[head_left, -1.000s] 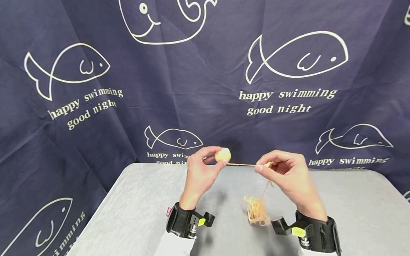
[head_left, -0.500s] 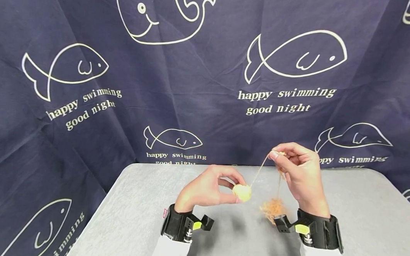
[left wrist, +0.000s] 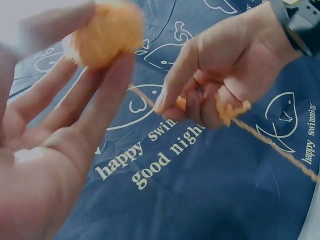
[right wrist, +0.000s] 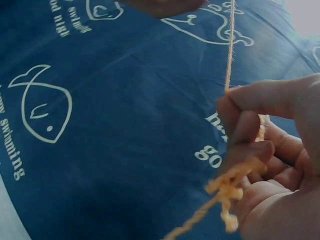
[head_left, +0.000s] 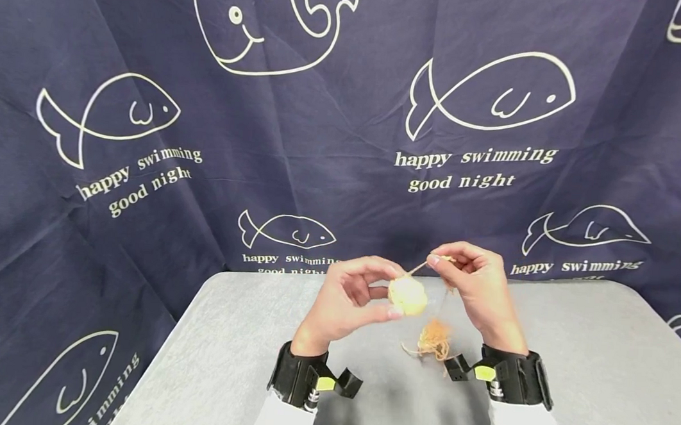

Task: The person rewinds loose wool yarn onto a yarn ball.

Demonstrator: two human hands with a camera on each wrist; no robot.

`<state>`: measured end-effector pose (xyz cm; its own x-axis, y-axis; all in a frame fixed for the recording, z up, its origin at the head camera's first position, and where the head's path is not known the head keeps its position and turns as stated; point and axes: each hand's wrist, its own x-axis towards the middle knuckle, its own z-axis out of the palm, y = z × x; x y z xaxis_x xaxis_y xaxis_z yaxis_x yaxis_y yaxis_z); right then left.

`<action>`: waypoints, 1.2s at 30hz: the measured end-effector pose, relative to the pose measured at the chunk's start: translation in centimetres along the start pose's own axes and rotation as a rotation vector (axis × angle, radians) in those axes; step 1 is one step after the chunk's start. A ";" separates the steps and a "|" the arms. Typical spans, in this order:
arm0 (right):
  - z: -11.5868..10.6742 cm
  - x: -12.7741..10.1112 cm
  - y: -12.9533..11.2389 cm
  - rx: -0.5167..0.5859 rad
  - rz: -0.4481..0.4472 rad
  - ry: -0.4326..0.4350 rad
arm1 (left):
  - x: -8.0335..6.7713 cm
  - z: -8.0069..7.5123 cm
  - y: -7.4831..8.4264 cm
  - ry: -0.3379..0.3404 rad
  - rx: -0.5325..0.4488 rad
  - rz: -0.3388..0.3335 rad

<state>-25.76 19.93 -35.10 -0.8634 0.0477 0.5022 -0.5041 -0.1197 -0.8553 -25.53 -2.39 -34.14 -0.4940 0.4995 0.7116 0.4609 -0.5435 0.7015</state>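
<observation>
My left hand [head_left: 338,302] grips a small round ball of yellow-orange yarn [head_left: 408,296] between thumb and fingertips, raised over the table. A strand of yarn [right wrist: 230,50] runs taut from the ball to my right hand [head_left: 481,287], which pinches it between thumb and index finger. In the right wrist view, a knotted clump of yarn [right wrist: 227,185] hangs by that palm, and a tail trails off from it. Below, a loose orange tangle of yarn [head_left: 434,341] appears blurred, joined upward by a thin strand. The left wrist view shows the ball [left wrist: 107,35] close up against the fingers.
A light grey table [head_left: 241,348] spreads beneath both hands. Behind it hangs a dark blue curtain [head_left: 344,142] printed with white fish and lettering. Each wrist wears a black strap with a small camera, the left wrist camera [head_left: 349,383] and the right wrist camera [head_left: 457,367].
The left hand with the ball has dipped toward the table, then risen again toward the right hand. The right hand has gone up and right, then back, and the tangle has swung.
</observation>
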 end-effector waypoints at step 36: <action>-0.3 -0.3 -1.3 0.399 -0.097 -0.086 | -1.0 -2.5 -1.5 -0.201 0.858 -0.312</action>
<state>-24.82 20.41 -34.16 -0.7989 -0.0030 0.6015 -0.5218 -0.4939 -0.6955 -27.54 -3.77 -36.01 -0.5875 0.6896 0.4234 0.7550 0.2789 0.5934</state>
